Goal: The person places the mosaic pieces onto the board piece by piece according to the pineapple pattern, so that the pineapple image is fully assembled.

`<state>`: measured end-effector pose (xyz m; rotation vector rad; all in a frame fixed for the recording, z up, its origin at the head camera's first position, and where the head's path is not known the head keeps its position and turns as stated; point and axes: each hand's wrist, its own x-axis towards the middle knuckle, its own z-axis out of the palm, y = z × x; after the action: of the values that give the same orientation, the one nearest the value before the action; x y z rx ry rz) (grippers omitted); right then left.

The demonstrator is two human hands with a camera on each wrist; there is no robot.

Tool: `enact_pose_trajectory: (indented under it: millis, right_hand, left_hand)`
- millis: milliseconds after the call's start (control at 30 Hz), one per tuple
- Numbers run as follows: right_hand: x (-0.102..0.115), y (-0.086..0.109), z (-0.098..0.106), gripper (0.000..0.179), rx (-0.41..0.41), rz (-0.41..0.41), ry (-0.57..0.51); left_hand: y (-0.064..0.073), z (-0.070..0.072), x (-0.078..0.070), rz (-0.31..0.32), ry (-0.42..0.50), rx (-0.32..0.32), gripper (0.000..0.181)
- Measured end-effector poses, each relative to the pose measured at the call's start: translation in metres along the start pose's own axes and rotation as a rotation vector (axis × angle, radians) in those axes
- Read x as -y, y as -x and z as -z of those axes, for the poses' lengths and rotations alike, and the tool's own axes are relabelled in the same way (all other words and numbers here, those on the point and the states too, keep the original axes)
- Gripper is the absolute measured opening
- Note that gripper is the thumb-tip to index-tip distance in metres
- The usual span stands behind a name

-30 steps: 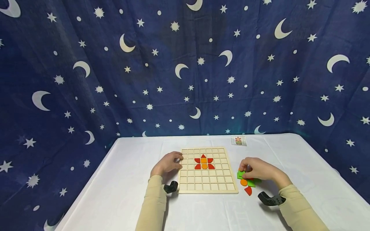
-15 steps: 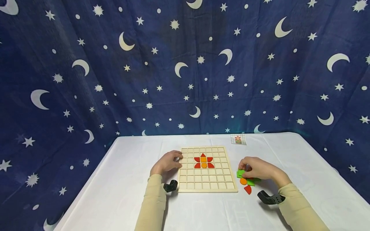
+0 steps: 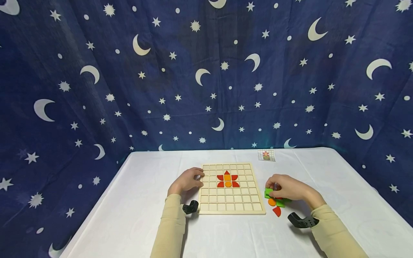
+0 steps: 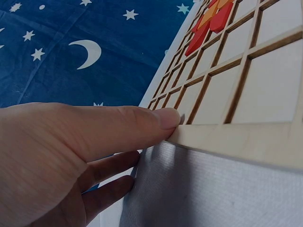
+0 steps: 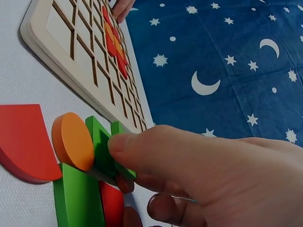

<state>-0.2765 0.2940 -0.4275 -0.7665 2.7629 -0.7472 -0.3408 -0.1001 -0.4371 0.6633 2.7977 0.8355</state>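
Note:
A wooden grid board lies on the table in the head view. Red and orange pieces form a flower-like shape in its cells. My left hand rests at the board's left edge, its straight thumb touching the rim in the left wrist view. Right of the board, my right hand pinches a green block over a small pile; its full shape is partly hidden by the thumb. Beside it lie an orange disc, a red quarter-round block and another green block.
A small card printed with a flower pattern on a grid lies behind the board, near the table's far edge. White cloth covers the table. A dark blue curtain with moons and stars hangs behind.
My right hand shifts very slightly over the pile, keeping hold at the green pieces. The left hand and the pieces on the board stay as they were.

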Motion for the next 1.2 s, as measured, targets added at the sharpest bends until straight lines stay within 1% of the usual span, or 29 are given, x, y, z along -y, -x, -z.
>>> enact_pose_trajectory:
  millis: [133, 200, 300, 500, 700, 833, 933, 1100, 1200]
  right_hand:
    - [-0.001, -0.001, -0.001, 0.015, 0.001, 0.011, 0.000]
    - [0.002, -0.003, -0.002, 0.016, -0.004, 0.011, 0.001]
    - [0.010, -0.008, -0.007, 0.019, -0.022, 0.038, 0.012]
    - [0.036, -0.031, -0.028, 0.020, -0.056, 0.140, 0.030]
    - [0.062, -0.056, -0.047, 0.020, -0.131, 0.213, 0.117]
    - [0.074, -0.069, -0.054, 0.019, -0.170, 0.222, 0.166]
    - [0.080, -0.076, -0.058, 0.020, -0.172, 0.211, 0.182]
    - [0.086, -0.081, -0.061, 0.021, -0.160, 0.176, 0.176]
    - [0.086, -0.080, -0.062, 0.019, -0.162, 0.174, 0.168]
  left_hand:
    - [0.000, 0.000, 0.000, -0.001, -0.001, 0.000, 0.041]
    - [0.000, 0.000, 0.000, 0.000, -0.001, 0.000, 0.041]
    - [0.001, -0.001, 0.000, -0.005, 0.002, 0.002, 0.041]
    - [0.001, -0.002, 0.002, -0.011, 0.005, -0.004, 0.041]
    - [0.001, -0.001, 0.002, -0.009, 0.008, -0.003, 0.041]
    - [0.001, 0.000, 0.002, -0.009, 0.008, -0.007, 0.041]
    - [0.000, 0.001, 0.002, -0.007, 0.004, -0.008, 0.041]
    - [-0.001, 0.001, 0.003, -0.020, -0.007, -0.002, 0.041]
    - [-0.002, 0.000, 0.002, -0.022, -0.004, 0.001, 0.041]
